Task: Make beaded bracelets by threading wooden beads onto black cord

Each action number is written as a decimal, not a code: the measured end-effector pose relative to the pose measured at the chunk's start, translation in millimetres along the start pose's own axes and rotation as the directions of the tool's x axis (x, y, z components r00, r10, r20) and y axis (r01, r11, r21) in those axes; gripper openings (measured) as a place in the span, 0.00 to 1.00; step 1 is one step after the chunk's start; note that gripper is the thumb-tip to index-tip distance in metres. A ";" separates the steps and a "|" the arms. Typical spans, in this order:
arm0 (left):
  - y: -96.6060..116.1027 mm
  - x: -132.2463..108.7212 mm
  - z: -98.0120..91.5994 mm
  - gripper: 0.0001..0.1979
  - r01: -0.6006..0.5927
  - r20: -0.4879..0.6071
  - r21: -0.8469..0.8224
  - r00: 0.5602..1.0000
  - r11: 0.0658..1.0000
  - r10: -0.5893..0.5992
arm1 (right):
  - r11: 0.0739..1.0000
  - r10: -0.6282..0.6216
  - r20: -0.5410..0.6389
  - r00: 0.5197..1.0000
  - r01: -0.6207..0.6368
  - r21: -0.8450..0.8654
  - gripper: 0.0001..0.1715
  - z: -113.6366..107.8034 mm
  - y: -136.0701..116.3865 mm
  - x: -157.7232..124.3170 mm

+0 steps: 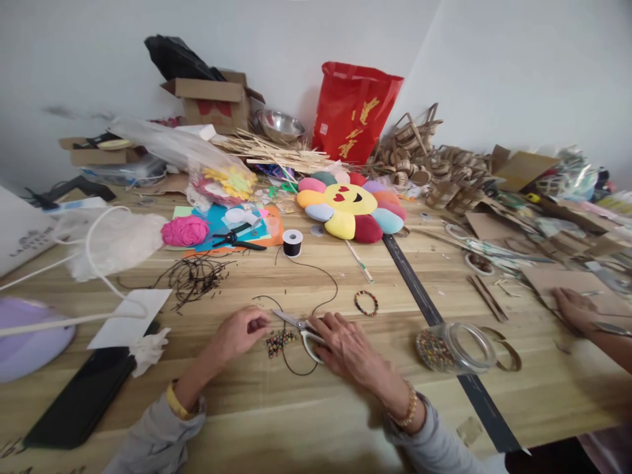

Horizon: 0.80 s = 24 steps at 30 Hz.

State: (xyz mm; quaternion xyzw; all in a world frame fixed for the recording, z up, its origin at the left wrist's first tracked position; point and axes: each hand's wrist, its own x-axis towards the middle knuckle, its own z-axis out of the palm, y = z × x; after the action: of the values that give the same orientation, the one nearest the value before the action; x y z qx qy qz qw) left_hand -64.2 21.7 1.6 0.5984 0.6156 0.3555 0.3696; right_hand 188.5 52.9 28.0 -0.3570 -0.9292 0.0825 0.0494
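Currently, the right hand (345, 345) lies palm down at the handle end of the scissors (301, 324), fingers bent over the white grip; whether it grasps them or merely rests there cannot be told. The left hand (247, 329) is poised beside the blade tips with fingers curled inward; a pinched item cannot be confirmed. Black cord (299, 374) forms a loop on the near side of the scissors, and loose beads (280, 344) lie just beside the blades. Step in hand, as judged: handling the scissors at the cord. A cut would call for a firm right-hand grip, cord set between the blades and tensioned by the left hand, and the beads left undisturbed. Beyond the scissors stands the cord spool (292, 243); to their right lies a beaded bracelet (366, 303), and farther right, a tipped bead jar (471, 347).
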 end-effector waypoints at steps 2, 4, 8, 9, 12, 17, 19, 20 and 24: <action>-0.5 -2.3 2.1 0.03 -0.005 0.053 0.066 0.999 0.998 0.002 | 1.000 0.010 -0.013 1.000 -0.011 -0.016 0.25 3.2 -0.7 -0.7; 0.6 -4.4 5.2 0.02 -0.034 0.086 0.085 0.996 0.996 0.027 | 1.000 0.016 -0.003 1.000 -0.016 0.009 0.22 3.8 0.6 0.1; 3.5 -5.5 8.6 0.01 -0.083 0.074 0.156 0.995 0.984 0.072 | 0.991 0.016 0.048 0.999 -0.022 0.129 0.12 -6.2 11.2 3.3; 3.1 -5.0 8.5 0.03 -0.086 0.061 0.204 0.995 0.975 0.075 | 0.988 0.020 0.046 0.999 -0.027 0.154 0.12 -10.1 15.6 3.4; -2.6 -2.0 6.6 0.08 -0.120 -0.015 0.360 0.991 0.925 0.134 | 0.981 0.112 0.004 0.994 -0.111 0.159 0.18 -20.4 31.5 0.5; -20.1 7.4 5.5 0.15 -0.243 -0.071 0.575 0.937 0.782 0.343 | 0.970 0.206 -0.003 0.978 -0.204 0.134 0.21 -29.0 56.7 -10.8; -26.0 11.9 7.4 0.16 -0.293 -0.021 0.616 0.922 0.731 0.387 | 0.958 0.216 0.018 0.976 -0.215 0.191 0.20 -30.6 62.8 -14.0; -27.9 13.9 8.5 0.16 -0.324 0.012 0.627 0.913 0.708 0.407 | 0.946 0.215 0.039 0.976 -0.218 0.239 0.19 -30.8 65.1 -14.8; -27.1 19.6 10.9 0.14 -0.431 0.125 0.621 0.879 0.655 0.460 | 0.849 0.191 0.135 0.972 -0.233 0.474 0.19 -24.9 71.0 -12.4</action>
State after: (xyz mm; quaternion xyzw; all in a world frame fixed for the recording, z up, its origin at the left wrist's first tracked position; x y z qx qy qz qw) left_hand -67.7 40.4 -28.0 0.8112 0.5407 0.2202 0.0346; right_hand 248.0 99.4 38.6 -0.4297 -0.8344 0.3332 0.0896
